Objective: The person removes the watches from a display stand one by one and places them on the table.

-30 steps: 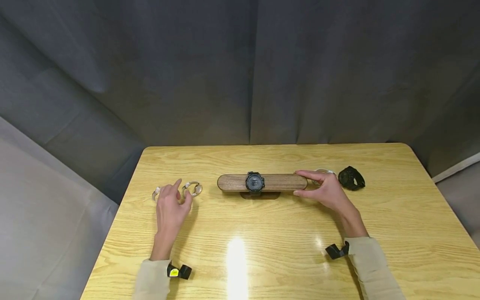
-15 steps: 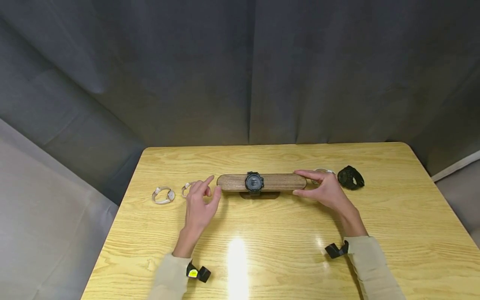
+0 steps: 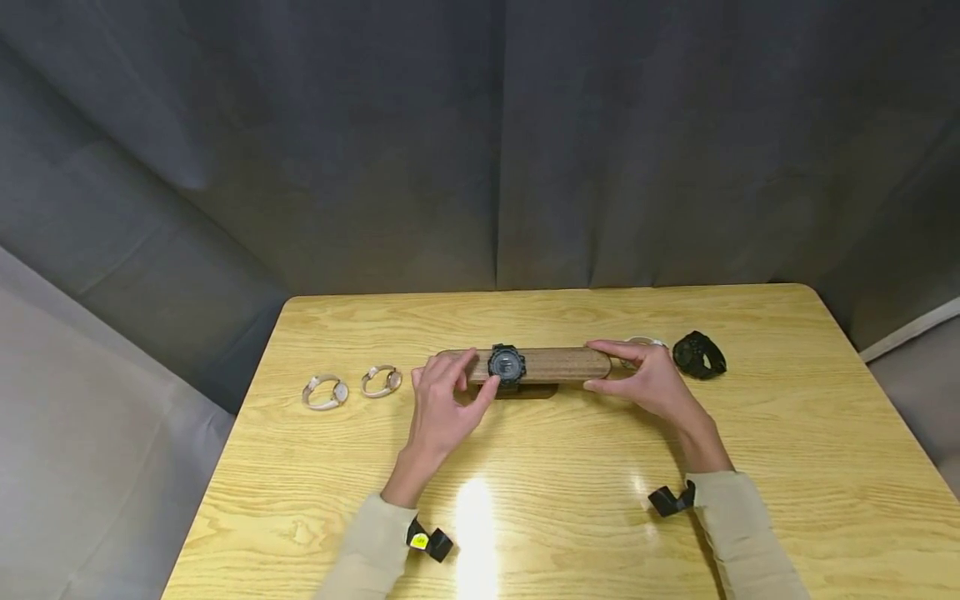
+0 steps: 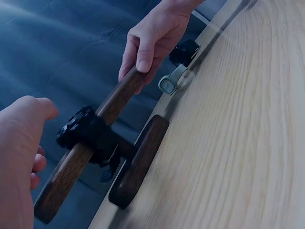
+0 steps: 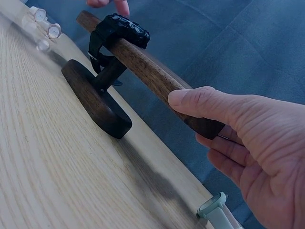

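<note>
A dark wooden watch stand [image 3: 566, 364] with a horizontal bar on a post and base stands on the table. Around the middle of its bar sits a black digital watch [image 3: 507, 364]. My right hand [image 3: 651, 382] grips the bar's right end between thumb and fingers, as the right wrist view shows closely. Over the bar's left part is my left hand [image 3: 444, 406], thumb and fingers spread apart beside the black watch. In the left wrist view a gap shows between the left hand [image 4: 21, 138] and the watch [image 4: 86, 133].
Two light-strapped watches, one farther left [image 3: 326, 392] and one nearer the stand [image 3: 382, 382], lie on the table [image 3: 570, 500]. Behind my right hand is a pale green watch [image 5: 214, 210], partly hidden in the head view. A black watch [image 3: 699, 356] lies farther right. Grey curtains hang behind.
My left hand has moved right, from above the light-strapped watches to the stand's bar beside the black watch. My right hand has kept its grip on the bar's right end.
</note>
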`<control>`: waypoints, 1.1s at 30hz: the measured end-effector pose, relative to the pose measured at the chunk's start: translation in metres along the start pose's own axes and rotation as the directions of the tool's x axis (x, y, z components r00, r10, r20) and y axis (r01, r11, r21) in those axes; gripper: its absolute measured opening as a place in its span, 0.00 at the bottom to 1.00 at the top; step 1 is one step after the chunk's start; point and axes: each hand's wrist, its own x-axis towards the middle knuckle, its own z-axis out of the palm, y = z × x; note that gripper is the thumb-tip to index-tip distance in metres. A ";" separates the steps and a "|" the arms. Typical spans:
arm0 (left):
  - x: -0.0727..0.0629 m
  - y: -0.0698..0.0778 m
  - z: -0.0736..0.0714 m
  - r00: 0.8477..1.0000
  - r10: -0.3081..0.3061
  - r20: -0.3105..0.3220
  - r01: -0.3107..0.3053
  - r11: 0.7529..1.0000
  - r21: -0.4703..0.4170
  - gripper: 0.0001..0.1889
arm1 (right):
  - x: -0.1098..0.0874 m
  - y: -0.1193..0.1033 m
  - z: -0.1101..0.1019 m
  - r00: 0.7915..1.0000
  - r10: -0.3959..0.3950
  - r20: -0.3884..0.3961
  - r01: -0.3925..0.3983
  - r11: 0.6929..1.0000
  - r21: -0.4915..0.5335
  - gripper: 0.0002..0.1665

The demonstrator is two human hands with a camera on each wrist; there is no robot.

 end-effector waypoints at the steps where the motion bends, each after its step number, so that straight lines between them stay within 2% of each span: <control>1: 0.000 0.002 0.002 1.000 0.002 0.007 -0.002 1.000 0.014 0.28 | 0.000 0.000 0.000 1.000 -0.001 0.001 0.001 1.000 -0.001 0.34; 8: -0.001 0.010 0.013 0.998 -0.023 0.052 0.015 0.988 0.153 0.34 | 0.000 -0.001 0.000 1.000 0.003 0.002 -0.003 1.000 -0.002 0.35; 15: -0.001 0.012 0.020 0.998 -0.036 0.042 0.026 0.975 0.219 0.36 | 0.000 -0.001 0.000 1.000 0.013 0.009 -0.013 1.000 -0.009 0.35; 23: -0.002 0.013 0.025 1.000 -0.018 -0.001 0.018 0.974 0.228 0.33 | 0.001 0.002 0.000 1.000 0.010 0.012 -0.010 1.000 0.000 0.35; 33: -0.003 0.011 0.025 1.000 -0.028 -0.014 0.030 0.975 0.220 0.32 | 0.000 0.002 -0.001 0.999 0.025 0.022 -0.026 0.999 0.021 0.35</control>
